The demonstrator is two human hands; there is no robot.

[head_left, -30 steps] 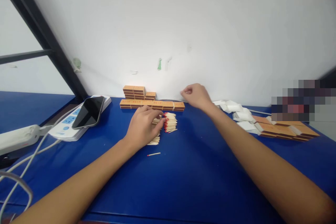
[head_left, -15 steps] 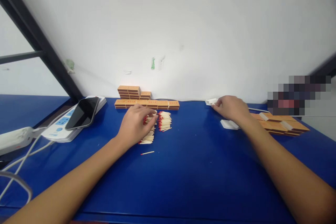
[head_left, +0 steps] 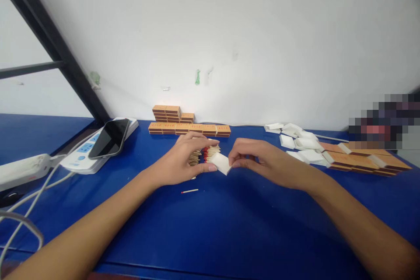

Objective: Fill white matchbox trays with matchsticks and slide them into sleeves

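Observation:
A small white matchbox tray [head_left: 221, 163] is tilted above the table in front of me. My right hand [head_left: 259, 159] pinches its right edge between thumb and fingers. My left hand [head_left: 183, 157] has its thumb at the tray's left corner, with the index finger stretched apart above it. Behind the tray and partly under my left hand lie piles of red-headed matches [head_left: 213, 148]; my hand hides some of them. One single match [head_left: 189, 191] lies apart, nearer to me.
Orange matchboxes [head_left: 189, 129] stand in a row and stack by the wall. More white trays [head_left: 307, 142] and orange matchbox sleeves [head_left: 357, 159] lie at the right. On the left, a phone [head_left: 110, 138] rests on a power strip [head_left: 78, 162] with white cables.
My right hand has come from the white trays at the right to the middle, bringing one tray. My left hand has opened and shifted right, off the match pile towards it.

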